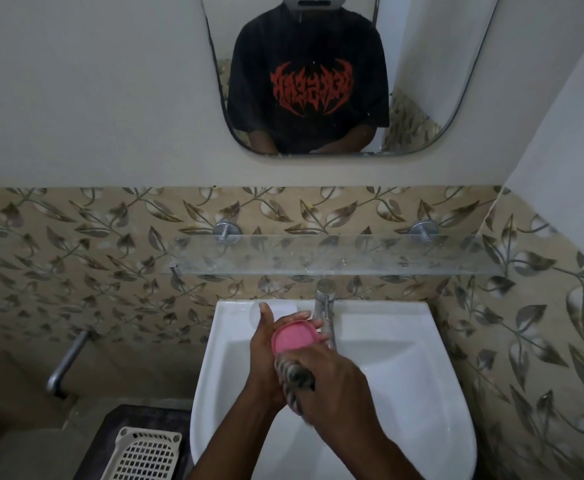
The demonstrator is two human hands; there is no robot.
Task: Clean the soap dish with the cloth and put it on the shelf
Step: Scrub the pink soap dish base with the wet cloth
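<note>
The pink soap dish (294, 337) is in the lower middle of the frame, held up over the white sink (422, 358). It is tipped so its flat pink side faces up. The left hand (266, 358) has its grip closed round the dish, with the thumb up on the left side and the fingertips (318, 323) showing past the far edge. The right hand (339, 389) is just below and to the right of the dish. Its grip is closed tight on a bunched cloth (294, 372) with gray and pale stripes. The cloth touches the near edge of the dish. Both arms come in from the bottom of the frame.

A shiny tap (325, 303) stands at the back of the sink, just behind the dish. Above the tap, across the middle of the frame, is a clear glass shelf (318, 258) on two round metal pegs. The wall behind it has tiles with a leaf pattern (76, 254). At the top middle hangs a mirror (422, 81), and it shows a person in a black shirt with red print. At the lower left sits a cream plastic basket (145, 455), and a metal pipe (69, 358) sticks out of the wall above it.
</note>
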